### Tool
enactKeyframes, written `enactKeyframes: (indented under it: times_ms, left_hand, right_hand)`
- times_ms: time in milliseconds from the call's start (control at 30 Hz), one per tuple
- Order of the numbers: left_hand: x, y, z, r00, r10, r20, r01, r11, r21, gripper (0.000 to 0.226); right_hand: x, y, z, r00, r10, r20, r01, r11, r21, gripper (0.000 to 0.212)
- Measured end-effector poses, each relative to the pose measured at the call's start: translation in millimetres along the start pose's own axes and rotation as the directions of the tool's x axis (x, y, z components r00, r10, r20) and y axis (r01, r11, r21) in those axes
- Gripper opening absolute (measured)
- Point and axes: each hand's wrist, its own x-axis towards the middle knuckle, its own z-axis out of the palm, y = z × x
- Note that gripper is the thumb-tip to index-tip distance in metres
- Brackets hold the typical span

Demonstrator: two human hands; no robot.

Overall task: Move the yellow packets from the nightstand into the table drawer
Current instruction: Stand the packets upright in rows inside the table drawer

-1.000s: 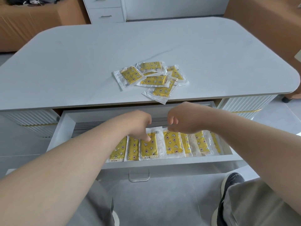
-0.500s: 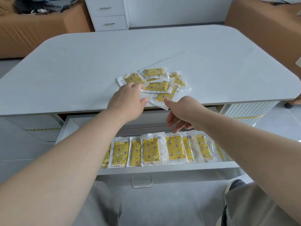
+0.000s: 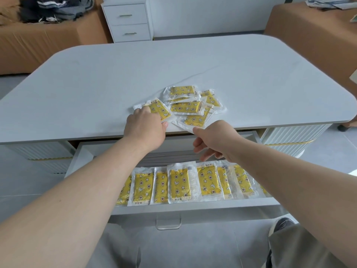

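L hand [image 3: 144,130] is lying over the L packet [image 3: 160,111] at the left of the pile [image 3: 185,108], fingers curling onto it & thumb pressing its near corner, so it's gripping it, I judge. It's best to be sliding that one flat toward the table [image 3: 96,84] edge before lifting, so the slick film isn't dragging neighbours along. The near packet [image 3: 196,119] is overhanging the edge. R hand [image 3: 216,140] is reaching up from below, fingers loose & spread, thumb just touching that corner, not closing on it yet. Pinching thumb-over, fingers-under is looking like the easy way in. Packets are flat clear-film sachets w/ yellow star & moon print, overlapping in a loose heap near the table front. More are lying side by side in a row [image 3: 179,182] in the open drawer [image 3: 193,205] below
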Motion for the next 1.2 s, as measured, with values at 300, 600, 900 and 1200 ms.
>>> enactKeyframes:
  times_ms: [300,600,900,1200]
  left_hand:
    - [-1,0,1,0.998,-0.031,-0.047,0.019,0.974,-0.225,0.029]
    - [-4,0,0,0.998,-0.012,-0.059,0.0,0.982,-0.19,0.028]
    - [-4,3,-1,0.998,-0.01,-0.058,0.002,0.99,-0.139,0.037]
    - [-2,-1,4,0.998,-0.049,0.037,0.058,0.96,-0.274,0.045]
  right_hand:
    - [-5,-8,-10,0.95,-0.171,-0.263,0.199,0.976,0.086,0.031]
    - [3,-2,-33,0.888,-0.094,-0.45,0.242,0.928,0.284,0.018]
    - [2,-3,-27,0.9,-0.1,-0.423,0.245,0.921,0.302,0.03]
    - [4,2,-28,0.834,-0.205,-0.512,0.358,0.907,0.221,0.026]
